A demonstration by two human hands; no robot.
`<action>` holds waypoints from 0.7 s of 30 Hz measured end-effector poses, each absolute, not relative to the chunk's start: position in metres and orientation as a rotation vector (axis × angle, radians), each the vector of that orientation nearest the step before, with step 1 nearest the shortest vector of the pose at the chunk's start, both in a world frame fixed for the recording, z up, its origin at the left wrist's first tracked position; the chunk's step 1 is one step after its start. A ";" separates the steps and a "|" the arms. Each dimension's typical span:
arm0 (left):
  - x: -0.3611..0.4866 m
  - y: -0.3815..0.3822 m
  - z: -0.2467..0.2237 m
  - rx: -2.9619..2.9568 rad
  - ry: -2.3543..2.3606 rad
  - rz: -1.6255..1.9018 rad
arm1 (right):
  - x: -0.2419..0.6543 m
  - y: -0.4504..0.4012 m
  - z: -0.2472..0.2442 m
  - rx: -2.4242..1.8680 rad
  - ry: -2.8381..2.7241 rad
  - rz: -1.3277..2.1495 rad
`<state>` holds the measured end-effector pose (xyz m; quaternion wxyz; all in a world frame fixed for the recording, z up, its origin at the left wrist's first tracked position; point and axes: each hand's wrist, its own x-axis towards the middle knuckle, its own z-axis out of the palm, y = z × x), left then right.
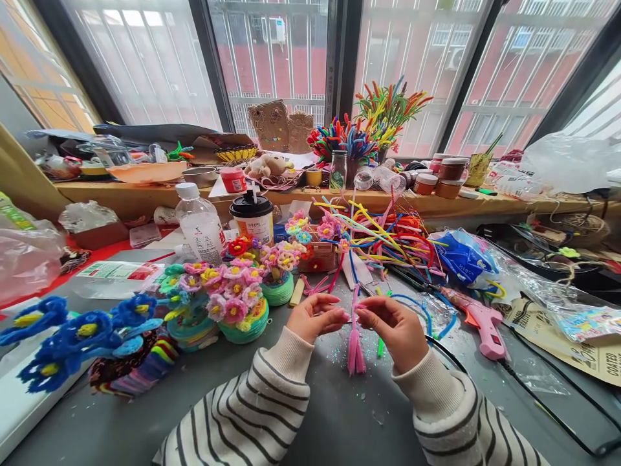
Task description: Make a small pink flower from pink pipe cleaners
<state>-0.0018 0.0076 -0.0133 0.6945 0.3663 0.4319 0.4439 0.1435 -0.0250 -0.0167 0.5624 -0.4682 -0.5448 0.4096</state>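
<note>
Pink pipe cleaners (356, 353), bundled like a tassel, hang upright between my two hands above the grey table. My right hand (394, 329) has its thumb and fingertips pinched at the upper part of the bundle, on its right side. On the left side, my left hand (317, 318) has its fingers curled, with thumb and fingertips close together near the bundle's stem; whether it holds a thin strand is too small to tell. A green pipe cleaner piece (380, 343) lies just behind the bundle, and glitter is scattered around it.
Pots of fuzzy pink flowers (237, 294) and blue flowers (87, 330) stand left. Behind are a plastic bottle (201, 226), a lidded cup (253, 220) and a pile of pipe cleaners (402, 236). A pink glue gun (485, 323) with its cord lies right.
</note>
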 end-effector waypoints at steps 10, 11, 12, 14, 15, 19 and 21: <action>0.000 0.004 -0.012 0.865 0.947 1.012 | 0.137 -0.029 -0.017 -1.069 -1.534 0.661; 0.000 0.004 -0.011 0.860 0.952 1.022 | 0.137 -0.029 -0.017 -1.059 -1.571 0.651; 0.000 0.004 -0.011 0.855 0.958 1.029 | 0.137 -0.029 -0.016 -1.051 -1.607 0.647; 0.000 0.004 -0.011 0.849 0.974 1.024 | 0.136 -0.030 -0.016 -1.042 -1.656 0.625; 0.000 0.004 -0.011 0.853 0.979 1.014 | 0.137 -0.030 -0.016 -1.048 -1.670 0.601; 0.000 0.005 -0.014 0.918 0.957 0.980 | 0.138 -0.031 -0.017 -1.103 -1.705 0.530; 0.000 0.005 -0.015 0.957 0.960 0.984 | 0.140 -0.030 -0.018 -1.125 -1.702 0.523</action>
